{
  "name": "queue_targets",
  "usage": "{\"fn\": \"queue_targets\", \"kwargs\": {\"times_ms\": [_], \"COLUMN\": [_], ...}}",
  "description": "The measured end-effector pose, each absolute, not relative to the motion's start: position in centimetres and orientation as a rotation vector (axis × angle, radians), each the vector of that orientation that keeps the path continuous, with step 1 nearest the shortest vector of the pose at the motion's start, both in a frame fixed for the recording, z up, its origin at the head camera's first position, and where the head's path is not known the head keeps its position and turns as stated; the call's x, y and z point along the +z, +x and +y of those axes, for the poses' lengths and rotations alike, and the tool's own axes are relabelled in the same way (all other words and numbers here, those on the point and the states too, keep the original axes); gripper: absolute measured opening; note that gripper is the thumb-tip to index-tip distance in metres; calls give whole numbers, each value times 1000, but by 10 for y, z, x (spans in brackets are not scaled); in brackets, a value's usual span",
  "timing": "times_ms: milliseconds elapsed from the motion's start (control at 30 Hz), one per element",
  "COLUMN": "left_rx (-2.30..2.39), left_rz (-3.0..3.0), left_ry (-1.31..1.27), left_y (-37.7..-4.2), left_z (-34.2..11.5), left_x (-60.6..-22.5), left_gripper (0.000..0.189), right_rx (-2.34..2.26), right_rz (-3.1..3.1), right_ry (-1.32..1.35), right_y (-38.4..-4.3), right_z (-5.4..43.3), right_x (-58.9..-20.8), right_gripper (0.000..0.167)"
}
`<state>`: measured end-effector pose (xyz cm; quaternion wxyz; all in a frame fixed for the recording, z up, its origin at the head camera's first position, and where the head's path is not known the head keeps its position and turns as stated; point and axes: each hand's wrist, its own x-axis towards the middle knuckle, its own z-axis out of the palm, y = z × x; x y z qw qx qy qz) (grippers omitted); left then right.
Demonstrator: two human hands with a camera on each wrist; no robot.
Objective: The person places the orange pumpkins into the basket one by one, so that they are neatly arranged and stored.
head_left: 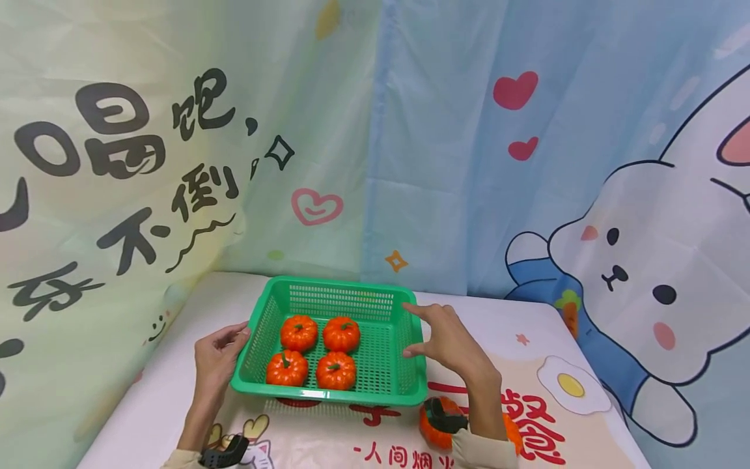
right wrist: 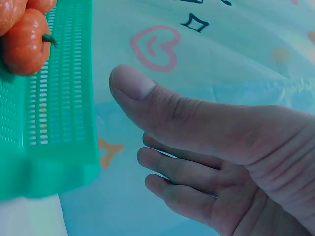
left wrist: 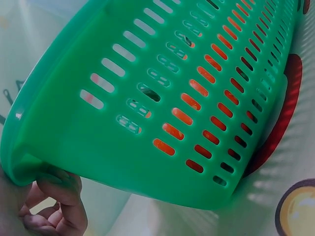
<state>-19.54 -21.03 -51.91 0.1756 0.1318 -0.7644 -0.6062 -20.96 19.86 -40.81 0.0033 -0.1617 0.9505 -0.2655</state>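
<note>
A green plastic basket [head_left: 381,352] with slotted walls holds several small orange pumpkins [head_left: 336,371], grouped toward its left side. At the basket's left rim is my left hand [head_left: 218,355], gripping the edge; the left wrist view shows curled fingers [left wrist: 66,204] under the rim at a corner. My right hand [head_left: 448,335] is beside the right rim, thumb and fingers spread wide. In the right wrist view the thumb [right wrist: 172,105] is apart from the basket wall [right wrist: 59,162], and nothing lies in that palm.
Near the front right, an orange pumpkin [head_left: 433,433] lies on the printed tablecloth [head_left: 316,443], partly covered by the right wrist strap [head_left: 445,417]. Another pumpkin [head_left: 513,433] shows behind the right forearm. A printed curtain [head_left: 422,195] hangs behind the table.
</note>
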Motion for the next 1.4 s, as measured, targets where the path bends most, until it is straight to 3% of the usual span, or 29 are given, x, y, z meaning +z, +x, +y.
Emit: {"fn": "queue_targets", "kwargs": {"times_ms": [967, 1400], "left_rx": [-1709, -1715], "left_rz": [-2187, -2181], "left_ry": [391, 379], "left_y": [-194, -194], "left_z": [-211, -212], "left_x": [-518, -519], "left_gripper": [32, 31], "right_rx": [-780, -809], "right_rz": [2957, 2820], "right_ry": [-186, -86], "right_y": [-172, -161], "right_z": [246, 252], "right_x": [-418, -440], "right_gripper": [85, 85]}}
